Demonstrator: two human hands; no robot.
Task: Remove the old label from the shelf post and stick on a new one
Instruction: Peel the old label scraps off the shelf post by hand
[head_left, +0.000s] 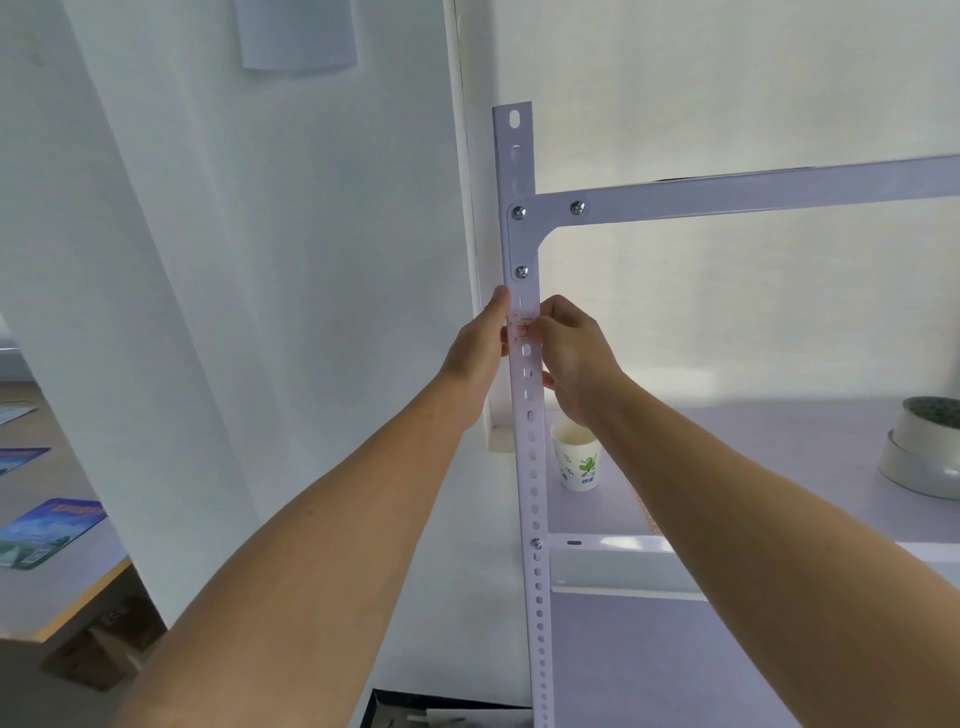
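A white perforated shelf post (535, 467) stands upright in the middle of the view. A small white label with red print (522, 326) sits on the post just below the corner bracket. My left hand (480, 348) lies against the post's left edge, fingers extended upward beside the label. My right hand (571, 358) is on the post's right side, fingers curled, thumb and fingertip pinching at the label's right edge. Whether the label is lifted or flat on the post is not visible.
A paper cup (576, 457) stands on the shelf board (753, 467) just right of the post. Rolls of tape (922, 447) sit at the far right. A desk with printed cards (49, 530) is at the left. A white wall is behind.
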